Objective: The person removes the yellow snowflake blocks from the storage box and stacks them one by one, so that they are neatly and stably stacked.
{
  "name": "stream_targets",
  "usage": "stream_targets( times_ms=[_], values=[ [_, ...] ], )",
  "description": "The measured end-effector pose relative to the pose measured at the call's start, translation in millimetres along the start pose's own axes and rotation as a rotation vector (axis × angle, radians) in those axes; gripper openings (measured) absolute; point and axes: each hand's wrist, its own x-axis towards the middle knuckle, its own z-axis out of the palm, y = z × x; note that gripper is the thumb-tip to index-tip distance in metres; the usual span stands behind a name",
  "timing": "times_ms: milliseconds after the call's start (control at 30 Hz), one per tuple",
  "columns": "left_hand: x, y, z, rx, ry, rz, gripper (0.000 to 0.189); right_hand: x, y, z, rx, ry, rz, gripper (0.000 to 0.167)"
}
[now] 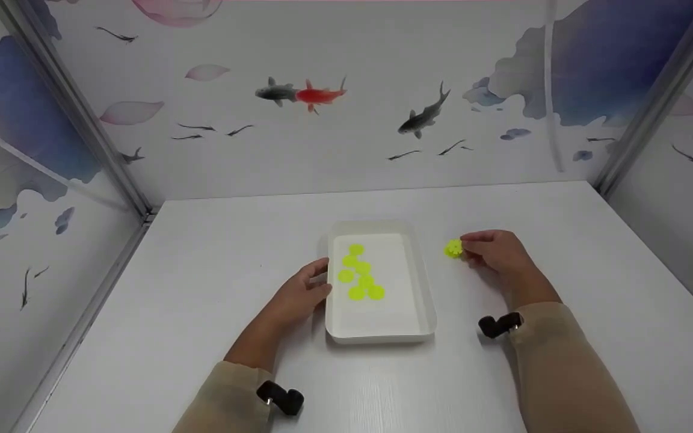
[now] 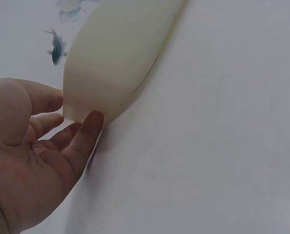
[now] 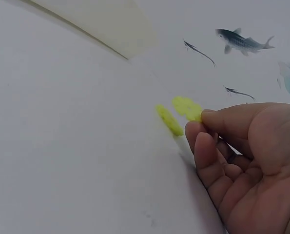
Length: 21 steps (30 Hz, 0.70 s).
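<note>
A shallow white tray (image 1: pixel 421 288) stands on the table with several neon-yellow discs (image 1: pixel 357 293) lying flat inside, some overlapping. My left hand (image 1: pixel 298 297) rests against the tray's left side, its fingertips and thumb spread along the outer wall; the left wrist view shows them touching the tray wall (image 2: pixel 113 53). To the right of the tray, my right hand (image 1: pixel 497 252) pinches a thin neon-yellow flower-shaped disc (image 3: pixel 186 107) between thumb and fingers. Just below it, another yellow flower-edged piece (image 3: pixel 168 121) sits at the tabletop.
The white table (image 1: pixel 202 288) extends around the tray on all sides. A back wall (image 1: pixel 346 162) painted with fish and petals rises behind it, with decorated side walls and metal corner posts (image 1: pixel 100 132) at left and right. A black clip-like device (image 1: pixel 280 398) is on each sleeve.
</note>
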Motion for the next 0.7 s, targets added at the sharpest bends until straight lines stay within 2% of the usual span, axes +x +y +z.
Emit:
stream_targets(
  times_ms=[233,533,700],
  values=[
    [1.0,-1.9,-0.7,-0.024,-0.017,0.027,0.064,-0.1,-2.5,3.1,-0.045,0.011,0.012,0.038],
    [-0.3,-0.2,1.1,-0.005,-0.003,-0.012,0.064,3.7,-1.2,4.4,-0.112,0.018,0.028,0.035],
    [0.0,-0.5,0.1,-0.002,-0.005,-0.007,0.063,3.7,-2.3,5.3,-0.134,0.021,0.026,0.036]
  ],
)
